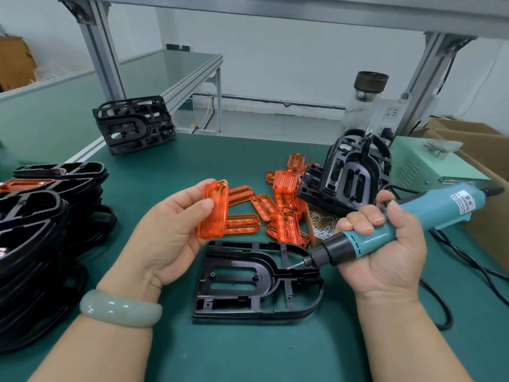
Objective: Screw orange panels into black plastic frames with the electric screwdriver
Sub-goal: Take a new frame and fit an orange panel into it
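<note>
black plastic frame (pixel 256 282) flat on mat between and below both hands, right hand (pixel 385 244) fisted round electric screwdriver (pixel 399 224), bit over frame, left hand (pixel 170 230) half-curled, thumb pinching orange panel (pixel 213 209), loose panels (pixel 281 213) beyond

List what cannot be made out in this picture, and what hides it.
Head view:
- Screws: too small to count, partly behind the right hand.
- Frame stack: cut off by the left edge.
- Screwdriver label: too blurred to read.
- Left hand: fingertips behind the panel.
- Cable: end past the right edge.
</note>
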`<action>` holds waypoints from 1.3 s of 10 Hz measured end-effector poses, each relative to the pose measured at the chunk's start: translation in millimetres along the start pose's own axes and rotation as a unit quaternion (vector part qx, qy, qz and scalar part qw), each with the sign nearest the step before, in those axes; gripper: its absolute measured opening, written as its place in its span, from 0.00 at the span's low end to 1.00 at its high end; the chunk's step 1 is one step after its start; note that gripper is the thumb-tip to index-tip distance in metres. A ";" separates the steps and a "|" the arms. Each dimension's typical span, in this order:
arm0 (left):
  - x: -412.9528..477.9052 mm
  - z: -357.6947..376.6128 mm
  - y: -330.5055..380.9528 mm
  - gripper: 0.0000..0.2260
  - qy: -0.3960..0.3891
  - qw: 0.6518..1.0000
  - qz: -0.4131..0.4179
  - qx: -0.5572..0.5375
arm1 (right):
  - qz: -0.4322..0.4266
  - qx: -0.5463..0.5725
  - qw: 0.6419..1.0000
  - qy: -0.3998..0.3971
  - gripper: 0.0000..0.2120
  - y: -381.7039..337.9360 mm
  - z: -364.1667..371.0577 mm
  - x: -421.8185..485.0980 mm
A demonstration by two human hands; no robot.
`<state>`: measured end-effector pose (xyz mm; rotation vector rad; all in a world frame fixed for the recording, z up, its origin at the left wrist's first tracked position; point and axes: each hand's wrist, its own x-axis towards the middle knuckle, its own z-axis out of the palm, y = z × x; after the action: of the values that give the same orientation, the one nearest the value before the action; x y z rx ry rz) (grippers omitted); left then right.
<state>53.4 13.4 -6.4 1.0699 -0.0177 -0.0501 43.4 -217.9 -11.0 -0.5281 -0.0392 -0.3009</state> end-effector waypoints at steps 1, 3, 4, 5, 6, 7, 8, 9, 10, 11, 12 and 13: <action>-3.0 -4.1 1.1 0.15 -0.036 0.997 0.017 0.072 | -0.001 -0.002 1.000 -0.004 0.04 0.1 -0.5 0.1; -3.5 -4.3 1.8 0.13 -0.032 0.905 0.088 0.415 | 0.001 -0.005 1.000 -0.011 0.04 1.8 -1.1 0.9; -3.5 -2.1 0.5 0.10 -0.046 0.842 0.122 0.524 | 0.002 -0.005 1.000 -0.013 0.04 2.1 -1.6 0.9; -5.0 -1.8 -1.6 0.09 -0.101 0.798 0.110 0.584 | 0.003 -0.006 1.000 -0.014 0.04 1.9 -1.9 0.6; -4.9 -1.0 -5.9 0.08 -0.132 0.776 0.090 0.610 | 0.004 -0.008 1.000 -0.014 0.04 1.8 -2.2 0.6; -5.1 1.8 -11.2 0.08 -0.123 0.755 0.085 0.638 | 0.004 -0.009 1.000 -0.014 0.04 2.0 -2.2 0.4; -4.9 3.4 -14.0 0.07 -0.099 0.737 0.081 0.664 | 0.004 -0.007 1.000 -0.013 0.04 1.7 -2.2 0.6; -3.8 4.1 -15.5 0.10 -0.097 0.722 0.073 0.681 | 0.009 -0.002 1.000 -0.014 0.04 1.3 -2.2 0.9; -3.5 4.0 -16.2 0.10 -0.089 0.714 0.062 0.691 | 0.010 -0.003 1.000 -0.013 0.04 1.1 -1.8 1.2; -4.4 2.5 -14.8 0.09 -0.091 0.703 0.059 0.703 | 0.008 -0.008 1.000 -0.013 0.04 0.8 -1.4 1.0; -5.7 -0.5 -12.6 0.09 -0.098 0.708 0.068 0.696 | 0.007 -0.006 1.000 -0.016 0.04 0.7 -1.4 0.9; -6.2 -3.7 -7.9 0.08 -0.116 0.725 0.069 0.676 | 0.005 -0.005 1.000 -0.018 0.04 1.1 -1.2 0.7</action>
<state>47.1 13.1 -15.0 2.5406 -0.4201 -0.0310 44.3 -217.8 -12.5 -0.5434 -0.0700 -0.2812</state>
